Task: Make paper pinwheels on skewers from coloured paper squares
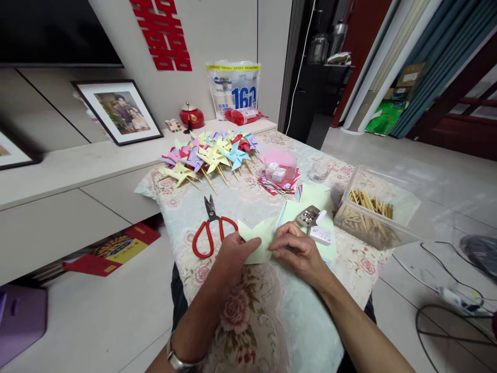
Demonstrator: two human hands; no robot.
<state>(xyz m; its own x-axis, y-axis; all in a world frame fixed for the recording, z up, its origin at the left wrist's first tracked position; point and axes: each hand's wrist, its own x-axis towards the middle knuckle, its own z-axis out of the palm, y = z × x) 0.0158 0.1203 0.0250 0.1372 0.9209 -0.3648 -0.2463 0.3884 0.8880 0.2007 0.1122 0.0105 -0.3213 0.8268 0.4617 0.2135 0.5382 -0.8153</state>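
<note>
1. Pale green paper (266,234), frame centre: left hand (234,254) pinches it, thumb on top; right hand (298,252) pinches its right edge between fingertips.
2. I'd judge this a folding step; next move calls for a light, steady hold.
3. Beyond the pinwheels (213,155), upper centre: bag (229,89) printed "160" in blue; I can't read its smaller print.
4. Upper left: red 囍 cut-out (166,33), top cropped.

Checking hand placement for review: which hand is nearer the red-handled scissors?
Left. The left hand is beside the scissors, close to their handles; the right hand is farther off, across the pale green paper.
</note>
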